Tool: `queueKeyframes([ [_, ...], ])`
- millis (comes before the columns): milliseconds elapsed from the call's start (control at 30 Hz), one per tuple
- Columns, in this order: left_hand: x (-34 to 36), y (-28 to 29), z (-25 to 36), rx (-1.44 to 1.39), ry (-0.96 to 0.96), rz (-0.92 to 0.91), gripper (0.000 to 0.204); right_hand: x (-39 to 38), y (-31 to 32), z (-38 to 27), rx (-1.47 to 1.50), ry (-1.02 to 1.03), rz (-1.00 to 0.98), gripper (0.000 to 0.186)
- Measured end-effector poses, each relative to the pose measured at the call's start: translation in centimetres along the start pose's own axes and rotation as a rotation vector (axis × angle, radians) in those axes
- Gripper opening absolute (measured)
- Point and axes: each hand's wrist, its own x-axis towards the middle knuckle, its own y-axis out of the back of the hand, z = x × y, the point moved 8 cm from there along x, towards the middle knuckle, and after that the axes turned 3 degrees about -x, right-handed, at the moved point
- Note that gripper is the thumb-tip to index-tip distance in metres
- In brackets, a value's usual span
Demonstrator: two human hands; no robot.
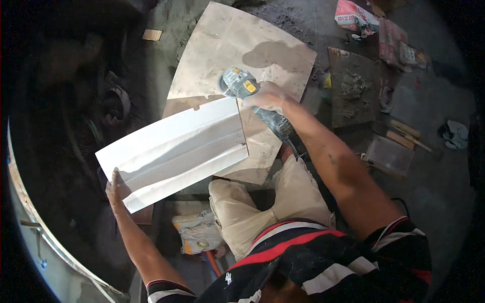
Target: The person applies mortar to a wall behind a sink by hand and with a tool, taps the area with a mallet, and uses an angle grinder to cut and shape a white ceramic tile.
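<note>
A dusty angle grinder (238, 83) is in my right hand (269, 96), its fingers wrapped round the body near the yellow switch. The grinder's disc end is over the large beige slab (212, 50), just beyond the far right corner of a white tile (174, 156). That tile has a band of fine grooves along it and a small notch in its far edge. My left hand (115, 189) grips the tile's near left end, thumb on top and fingers mostly hidden beneath. The tile lies slanted, partly over the slab.
At the right are torn red-and-white bags (356, 19), a mortar-smeared board (353, 88), wooden-handled tools (402, 135) and a crumpled plastic bag (454, 135). A grey and yellow sack (198, 232) lies by my knee. The grinder's cord trails beside my right leg.
</note>
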Motion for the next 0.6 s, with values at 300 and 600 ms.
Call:
queueKeyframes([
  [300, -6.1, -0.5, 5.1, -0.276, -0.057, 0.031, 0.064, 3.1, -3.4, -4.3, -0.124, -0.011, -0.081, 0.059],
  [600, -16.0, 2.0, 9.1, -0.143, -0.177, 0.244, 0.052, 1.5, -1.7, -7.6, -0.135, -0.013, -0.003, 0.053],
])
